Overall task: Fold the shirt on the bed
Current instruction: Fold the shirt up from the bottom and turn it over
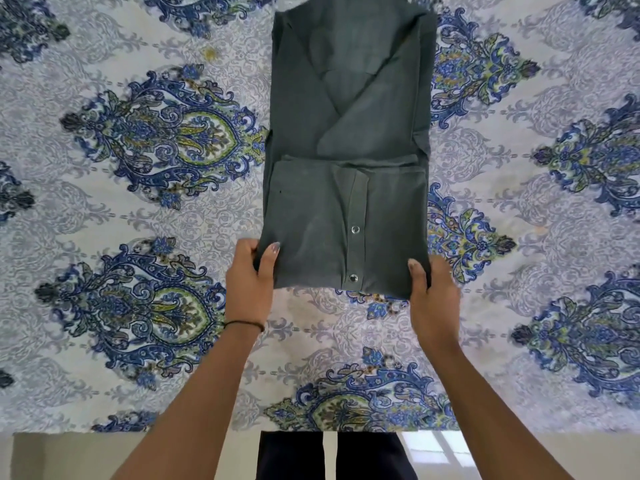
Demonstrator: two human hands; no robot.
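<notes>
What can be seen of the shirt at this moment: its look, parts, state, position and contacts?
The shirt is dark grey-green, of thin woven cloth, lying on the patterned bedsheet as a long narrow rectangle with its sides and sleeves folded in. Its near part is doubled over, showing a button placket with two shiny snaps. The far end runs out of view. The left hand and right hand pinch the two near corners, thumbs on top.

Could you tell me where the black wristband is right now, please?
In the head view, the black wristband circles the left wrist, just below the left hand gripping the shirt's near-left corner.
</notes>
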